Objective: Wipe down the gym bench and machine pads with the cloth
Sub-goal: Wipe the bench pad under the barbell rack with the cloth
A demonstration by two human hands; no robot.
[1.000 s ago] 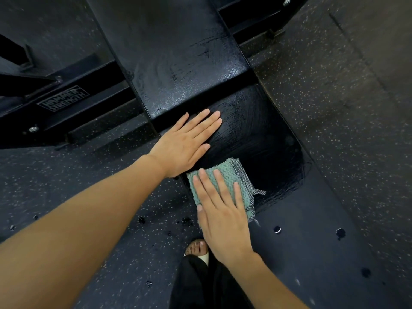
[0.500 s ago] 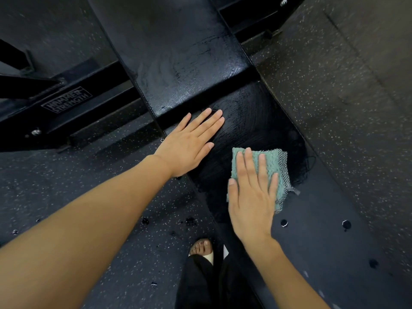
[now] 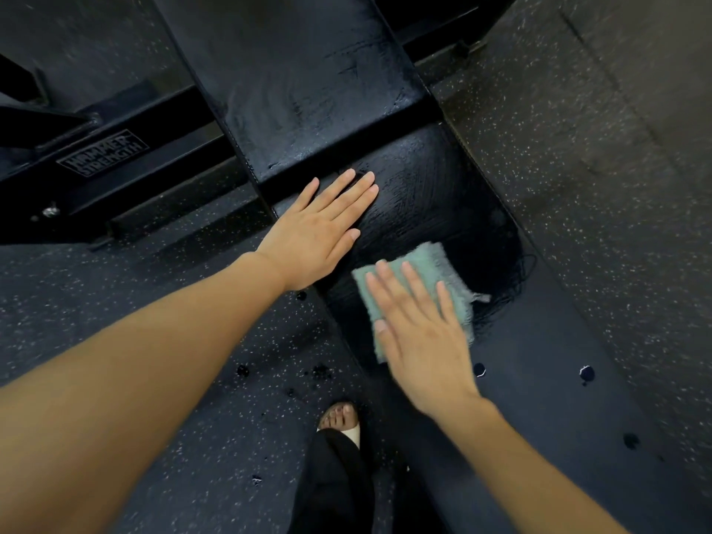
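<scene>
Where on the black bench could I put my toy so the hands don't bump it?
The far pad beyond the gap is bare. So is the dull stretch with small holes, right of the right hand. Crowded: the glossy near pad, where the left hand lies flat beside the green cloth under the right hand.
</scene>
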